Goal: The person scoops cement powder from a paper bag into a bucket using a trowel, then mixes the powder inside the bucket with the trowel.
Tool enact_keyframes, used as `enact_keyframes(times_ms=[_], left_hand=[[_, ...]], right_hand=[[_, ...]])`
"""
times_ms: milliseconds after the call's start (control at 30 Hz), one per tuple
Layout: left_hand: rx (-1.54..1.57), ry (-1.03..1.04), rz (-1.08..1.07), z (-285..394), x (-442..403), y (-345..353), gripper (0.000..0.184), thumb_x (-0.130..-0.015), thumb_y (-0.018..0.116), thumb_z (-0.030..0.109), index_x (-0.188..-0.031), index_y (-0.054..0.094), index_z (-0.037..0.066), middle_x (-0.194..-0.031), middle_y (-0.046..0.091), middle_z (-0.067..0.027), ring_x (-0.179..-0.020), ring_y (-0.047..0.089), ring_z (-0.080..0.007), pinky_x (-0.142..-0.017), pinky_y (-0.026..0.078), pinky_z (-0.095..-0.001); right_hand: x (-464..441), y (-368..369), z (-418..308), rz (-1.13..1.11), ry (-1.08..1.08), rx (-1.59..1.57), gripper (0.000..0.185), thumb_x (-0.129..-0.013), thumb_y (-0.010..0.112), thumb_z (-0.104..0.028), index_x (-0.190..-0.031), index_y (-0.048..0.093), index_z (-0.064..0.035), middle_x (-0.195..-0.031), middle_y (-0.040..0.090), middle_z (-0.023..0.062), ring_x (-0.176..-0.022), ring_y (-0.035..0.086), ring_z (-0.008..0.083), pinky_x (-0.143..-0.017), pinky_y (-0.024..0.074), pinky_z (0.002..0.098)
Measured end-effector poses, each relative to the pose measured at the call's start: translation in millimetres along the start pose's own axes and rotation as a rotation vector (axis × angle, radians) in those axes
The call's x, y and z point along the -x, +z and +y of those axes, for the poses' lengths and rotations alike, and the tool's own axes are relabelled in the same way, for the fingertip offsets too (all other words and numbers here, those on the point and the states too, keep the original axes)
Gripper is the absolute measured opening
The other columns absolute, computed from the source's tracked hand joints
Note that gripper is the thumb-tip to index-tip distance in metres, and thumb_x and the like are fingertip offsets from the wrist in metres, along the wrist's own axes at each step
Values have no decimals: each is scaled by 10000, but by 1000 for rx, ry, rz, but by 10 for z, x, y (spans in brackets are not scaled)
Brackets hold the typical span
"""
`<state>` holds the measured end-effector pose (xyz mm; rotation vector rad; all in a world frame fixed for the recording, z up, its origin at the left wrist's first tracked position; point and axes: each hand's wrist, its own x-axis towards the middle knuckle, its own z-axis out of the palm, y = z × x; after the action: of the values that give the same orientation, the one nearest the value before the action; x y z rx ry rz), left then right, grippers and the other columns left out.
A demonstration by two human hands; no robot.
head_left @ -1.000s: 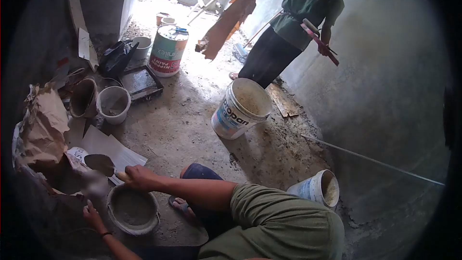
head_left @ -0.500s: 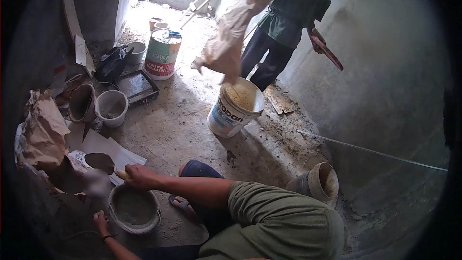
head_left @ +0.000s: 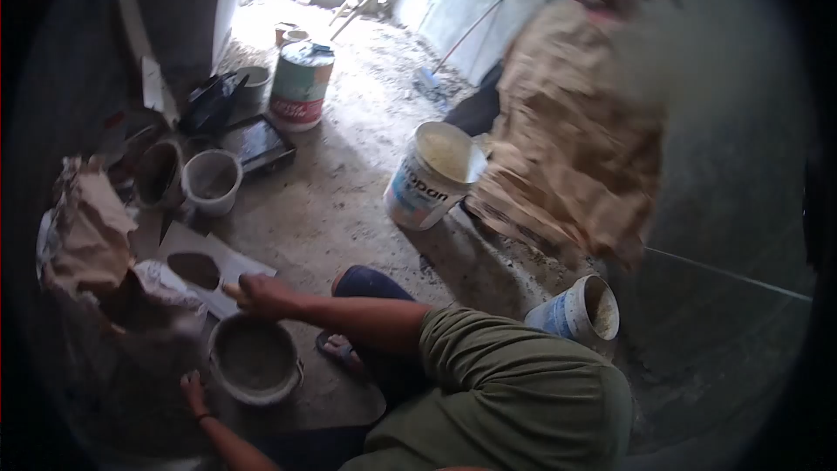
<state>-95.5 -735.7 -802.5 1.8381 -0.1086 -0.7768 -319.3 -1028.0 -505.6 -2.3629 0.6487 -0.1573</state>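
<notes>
My right hand [head_left: 266,297] is closed around the light-coloured handle of a trowel [head_left: 193,270]. The trowel's dark oval blade is over pale sheets [head_left: 228,260] on the floor. Just below that hand stands a bucket of grey mortar [head_left: 255,358]. My left hand [head_left: 193,392] is low at the bucket's left side, its fingers curled; whether it grips anything is too dim to make out. Beyond the trowel, a torn brown paper sack [head_left: 87,240] stands open, its inside dark.
Another person, bent at the right, holds a large brown paper sack [head_left: 584,113] beside a big white bucket [head_left: 427,196]. Left are a small white bucket [head_left: 212,185], a paint drum [head_left: 302,92] and a black tray [head_left: 283,153]. A tipped bucket [head_left: 562,314] is near my shoulder.
The other person has moved right and lowered, with the brown sack now spread wide beside the white bucket. My view has shifted slightly; my right hand still holds the trowel near the mortar bucket.
</notes>
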Motion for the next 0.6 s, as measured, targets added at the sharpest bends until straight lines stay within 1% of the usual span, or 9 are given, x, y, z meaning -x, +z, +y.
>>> enact_keyframes(times_ms=[67, 133, 200, 233, 267, 300, 333, 500, 600], left_hand=[[-952, 713, -37, -370, -276, -172, 321, -902, 530, 180, -1195, 598, 68, -1189, 569, -216, -1114, 530, -342, -950, 433, -391], [-859, 950, 82, -745, -371, -136, 327, -893, 530, 122, -1213, 584, 78, -1210, 569, -177, -1121, 532, -272, -955, 437, -345], [-936, 1166, 273, -729, -166, -79, 296, -879, 591, 158, -1157, 604, 57, -1184, 589, -153, -1058, 575, -204, -894, 461, -319], [-387, 502, 209, -557, -60, 43, 318, -824, 653, 240, -1057, 633, 24, -1053, 642, -163, -983, 606, -238, -838, 469, -354], [-139, 113, 209, 82, 333, 64, 336, -783, 681, 294, -935, 642, -3, -912, 662, -176, -879, 628, -293, -777, 476, -379], [-181, -1, 223, 427, 572, 42, 294, -784, 679, 282, -858, 634, 0, -852, 658, -171, -810, 629, -277, -730, 477, -369], [-184, -30, 231, 508, 612, 24, 293, -783, 680, 281, -846, 627, 0, -828, 654, -171, -792, 629, -269, -721, 477, -370], [-196, -42, 266, 684, 834, 17, 300, -777, 689, 290, -837, 618, 4, -791, 651, -167, -772, 636, -257, -704, 477, -373], [-223, -29, 299, 728, 939, -32, 301, -779, 693, 291, -831, 620, 4, -795, 654, -168, -775, 641, -269, -700, 479, -374]], right_hand=[[-143, 2, 146, -31, 48, -20, 397, -864, 557, -363, -1049, 552, -12, -996, 594, 254, -909, 580, 418, -786, 454, 483], [-267, 32, 390, -6, -98, 261, 213, -878, 533, -233, -960, 636, -66, -898, 626, 176, -864, 600, 336, -749, 465, 475], [-373, -112, 121, -106, 53, -214, 252, -887, 541, -250, -972, 613, -24, -830, 621, 164, -762, 602, 283, -670, 476, 421], [-435, -63, -24, -36, 160, -349, 268, -868, 583, -227, -996, 588, 9, -769, 610, 144, -660, 591, 222, -602, 475, 385], [-467, -113, -232, -101, 201, -344, 322, -840, 628, -217, -1047, 572, 23, -733, 611, 125, -567, 572, 172, -529, 465, 353], [-534, -87, -382, -109, 145, -283, 355, -828, 646, -241, -1052, 571, 23, -711, 613, 110, -510, 554, 146, -481, 453, 325], [-620, -54, -538, -149, 115, -229, 362, -817, 645, -252, -1023, 583, 39, -755, 639, 172, -595, 624, 247, -561, 489, 382], [-1110, 676, -777, -157, -317, 60, 357, -812, 604, -280, -939, 612, 53, -870, 617, 297, -873, 589, 467, -778, 466, 494], [-1355, 1192, -784, -291, -313, 140, 352, -798, 591, -279, -906, 629, 53, -889, 625, 288, -888, 594, 449, -788, 470, 476]])
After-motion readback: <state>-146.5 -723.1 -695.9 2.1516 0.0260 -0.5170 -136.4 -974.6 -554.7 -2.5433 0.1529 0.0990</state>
